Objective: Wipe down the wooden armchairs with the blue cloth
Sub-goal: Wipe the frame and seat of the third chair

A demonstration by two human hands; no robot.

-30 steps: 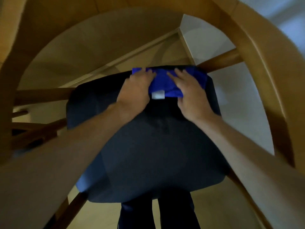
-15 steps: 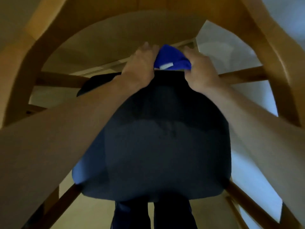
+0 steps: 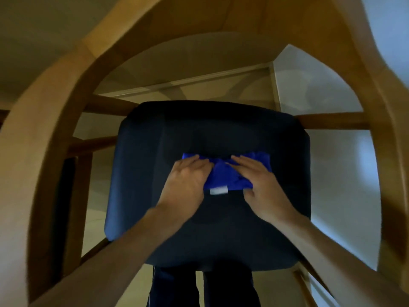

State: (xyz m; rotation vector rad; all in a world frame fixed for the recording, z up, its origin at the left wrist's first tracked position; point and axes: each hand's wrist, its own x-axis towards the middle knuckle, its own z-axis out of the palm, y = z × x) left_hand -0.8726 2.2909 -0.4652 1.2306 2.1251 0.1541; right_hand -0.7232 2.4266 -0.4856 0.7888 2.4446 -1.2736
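both forearms are bare from the lower corners of the view up to the wrists, with no sleeve, cuff, watch or strap on either. the left hand [image 3: 184, 183] and the right hand [image 3: 260, 185] are bare too, with no gloves and no rings that can be made out (the picture is dim and a little blurred, so fine detail on the fingers [image 3: 243, 161] is lost). the nails look short and plain. below the seat's near edge the two legs show in dark navy trousers [image 3: 174, 286]. a thin pale line runs down the outer seam of the left leg. the feet are out of view.
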